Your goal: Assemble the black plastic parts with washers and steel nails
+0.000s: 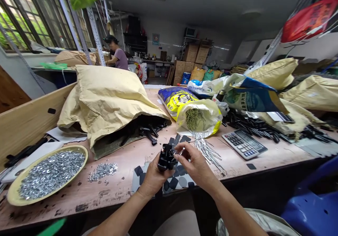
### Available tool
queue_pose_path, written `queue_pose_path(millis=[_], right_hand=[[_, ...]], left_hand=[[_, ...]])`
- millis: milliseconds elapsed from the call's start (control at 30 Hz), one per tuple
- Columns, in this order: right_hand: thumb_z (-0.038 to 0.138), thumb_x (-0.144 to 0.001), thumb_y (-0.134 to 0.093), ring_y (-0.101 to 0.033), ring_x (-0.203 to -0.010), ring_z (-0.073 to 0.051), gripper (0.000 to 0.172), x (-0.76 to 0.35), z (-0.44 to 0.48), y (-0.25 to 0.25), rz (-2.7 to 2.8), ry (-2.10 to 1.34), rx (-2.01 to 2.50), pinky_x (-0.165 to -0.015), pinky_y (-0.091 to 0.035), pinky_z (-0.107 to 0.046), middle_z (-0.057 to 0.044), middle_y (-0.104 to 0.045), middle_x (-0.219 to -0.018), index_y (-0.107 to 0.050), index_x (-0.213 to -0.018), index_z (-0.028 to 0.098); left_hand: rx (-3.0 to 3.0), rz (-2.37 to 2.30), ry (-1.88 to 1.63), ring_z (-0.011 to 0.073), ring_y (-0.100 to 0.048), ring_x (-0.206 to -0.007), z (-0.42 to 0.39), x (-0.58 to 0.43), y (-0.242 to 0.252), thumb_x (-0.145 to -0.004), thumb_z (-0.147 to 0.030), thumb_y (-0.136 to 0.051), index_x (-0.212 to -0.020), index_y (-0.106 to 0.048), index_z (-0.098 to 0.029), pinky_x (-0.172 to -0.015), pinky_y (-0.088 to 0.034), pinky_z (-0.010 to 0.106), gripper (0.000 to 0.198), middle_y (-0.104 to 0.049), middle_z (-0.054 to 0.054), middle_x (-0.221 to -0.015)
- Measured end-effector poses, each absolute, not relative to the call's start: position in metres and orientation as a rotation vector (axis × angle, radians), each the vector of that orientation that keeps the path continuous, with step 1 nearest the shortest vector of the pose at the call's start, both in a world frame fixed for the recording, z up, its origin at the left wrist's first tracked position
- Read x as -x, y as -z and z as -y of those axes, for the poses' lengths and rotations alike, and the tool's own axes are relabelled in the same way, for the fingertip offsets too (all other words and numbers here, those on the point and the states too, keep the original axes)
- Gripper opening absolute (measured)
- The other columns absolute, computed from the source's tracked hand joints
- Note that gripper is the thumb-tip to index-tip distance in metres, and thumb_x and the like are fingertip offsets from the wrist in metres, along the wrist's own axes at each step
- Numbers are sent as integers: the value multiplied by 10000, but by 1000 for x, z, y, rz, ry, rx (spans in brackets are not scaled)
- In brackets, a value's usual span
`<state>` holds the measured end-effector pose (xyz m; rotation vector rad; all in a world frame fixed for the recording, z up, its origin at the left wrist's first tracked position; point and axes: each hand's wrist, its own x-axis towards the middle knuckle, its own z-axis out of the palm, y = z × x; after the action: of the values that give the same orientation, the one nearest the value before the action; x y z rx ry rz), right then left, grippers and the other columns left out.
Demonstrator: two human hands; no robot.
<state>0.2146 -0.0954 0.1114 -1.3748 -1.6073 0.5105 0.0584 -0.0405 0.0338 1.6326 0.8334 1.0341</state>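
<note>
In my left hand (153, 179) is a black plastic part (166, 158), held just above the front of the bench. My right hand (199, 165) pinches thumb and forefinger together at the part's right side; what lies between them is too small to name. Below both hands, flat black pads (173, 183) are scattered on the bench. A bag of long thin metal rods (207, 151) spills out just beyond my right hand. To the left sit a small pile of metal nuts (102, 172) and a yellowish bowl (84, 158) heaped with more of them.
A big tan sack (113, 91) with black parts in its mouth stands at the left. On the right lie a calculator (244, 143) and many black pieces (250, 125). A blue chair (314, 197) is at lower right. Another person (121, 58) sits farther back.
</note>
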Motion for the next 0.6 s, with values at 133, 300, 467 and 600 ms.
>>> queue_pose_path(millis=[133, 300, 467, 600], right_hand=[[176, -879, -537, -572, -760, -139, 215, -215, 98, -102, 1590, -624, 1310, -736, -467, -271, 4, -611, -851, -592, -1079, 232], [268, -844, -642, -543, -699, -108, 643, -226, 97, -96, 1476, -714, 1205, -704, -499, -272, -15, -578, -1054, -352, -1415, 309], [403, -957, -465, -624, -865, -164, 442, -311, 65, -76, 1404, -459, 1730, -731, -526, -288, -60, -622, -1130, -440, -1371, 250], [279, -959, -451, -592, -1077, -244, 355, -404, 44, -42, 1133, -122, 2348, -926, -460, -366, -159, -607, -1200, -543, -1265, 125]], left_hand=[[-1648, -828, -973, 235, -644, -890, 40, -63, -36, -616, -128, -724, -1141, -612, -194, -775, -504, 307, 541, -717, 31, -993], [-1572, -836, -946, 229, -652, -825, 40, -68, -42, -638, -196, -748, -1115, -621, -175, -735, -522, 316, 495, -720, 33, -920], [-1470, -836, -983, 225, -665, -828, 43, -57, -42, -649, -307, -800, -1065, -623, -182, -765, -538, 326, 469, -717, 41, -902], [-1405, -893, -960, 237, -681, -790, 43, -44, -42, -621, -345, -821, -1015, -630, -180, -737, -555, 337, 468, -726, 44, -830]])
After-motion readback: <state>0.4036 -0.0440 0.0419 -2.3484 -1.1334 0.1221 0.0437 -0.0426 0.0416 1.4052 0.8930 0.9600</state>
